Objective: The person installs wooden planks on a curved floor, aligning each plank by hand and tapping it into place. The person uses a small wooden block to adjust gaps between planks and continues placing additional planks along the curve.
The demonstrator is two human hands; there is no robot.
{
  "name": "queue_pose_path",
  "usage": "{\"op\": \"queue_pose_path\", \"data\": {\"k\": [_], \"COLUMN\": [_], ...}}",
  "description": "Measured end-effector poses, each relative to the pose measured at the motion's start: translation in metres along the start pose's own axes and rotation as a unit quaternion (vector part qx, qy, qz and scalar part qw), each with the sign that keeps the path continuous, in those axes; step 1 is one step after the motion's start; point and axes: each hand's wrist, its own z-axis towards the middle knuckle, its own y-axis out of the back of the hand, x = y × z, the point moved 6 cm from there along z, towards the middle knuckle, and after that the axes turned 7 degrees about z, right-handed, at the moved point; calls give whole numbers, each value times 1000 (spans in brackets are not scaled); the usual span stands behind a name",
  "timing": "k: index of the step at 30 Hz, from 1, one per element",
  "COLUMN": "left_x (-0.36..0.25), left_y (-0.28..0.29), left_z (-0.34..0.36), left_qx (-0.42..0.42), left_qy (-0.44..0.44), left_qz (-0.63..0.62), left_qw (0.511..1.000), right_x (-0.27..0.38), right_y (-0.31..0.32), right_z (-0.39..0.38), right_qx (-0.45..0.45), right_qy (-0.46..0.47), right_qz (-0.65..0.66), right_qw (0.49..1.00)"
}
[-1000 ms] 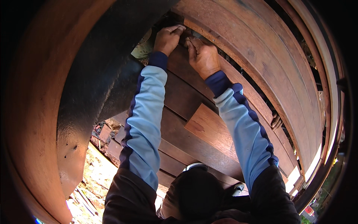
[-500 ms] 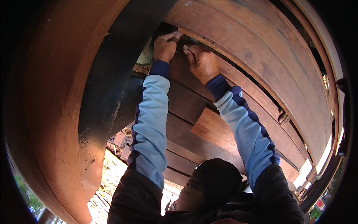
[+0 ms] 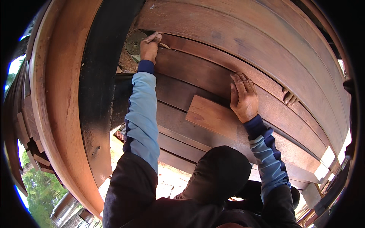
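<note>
My left hand (image 3: 149, 47) reaches up to the end of a dark brown wooden plank (image 3: 197, 70) and pinches a thin pale wooden sliver (image 3: 164, 45) at the seam between two planks. My right hand (image 3: 243, 97) lies flat, fingers spread, on the same seam farther right, holding nothing. Just below it a shorter, lighter board (image 3: 213, 118) rests on the planks. Both forearms wear blue sleeves.
A black beam (image 3: 97, 95) runs down the left beside a broad reddish curved timber (image 3: 57, 114). A round metal disc (image 3: 135, 41) sits in the gap by my left hand. A dark hood (image 3: 222, 173) fills the lower middle. A metal cylinder (image 3: 62, 209) and trees show lower left.
My right hand has left the spot beside my left hand and slid down and right along the seam, now flat on the plank. The left hand stays at the plank's end.
</note>
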Motion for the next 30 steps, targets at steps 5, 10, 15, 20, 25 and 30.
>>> {"op": "queue_pose_path", "data": {"k": [5,10,15,20,25,30], "left_x": [0,1,-4,3,30,4], "left_y": [3,4,1,3,16,13], "left_z": [4,7,8,9,23,31], "left_qx": [2,-6,25,33,0,6], "left_qy": [7,-16,-16,0,55,-35], "left_qz": [31,25,40,37,84,237], "left_qw": [999,1000,999,999,995,971], "right_x": [-4,-24,-28,-10,2,10], "right_y": [10,4,-15,-67,-83,-83], "right_z": [-19,-12,18,56,46,50], "right_qx": [-24,-40,-28,58,135,180], "right_qy": [-11,1,11,-62,-61,-97], "right_qz": [9,-24,-100,-90,-166,-174], "right_qw": [1000,999,995,992,975,963]}}
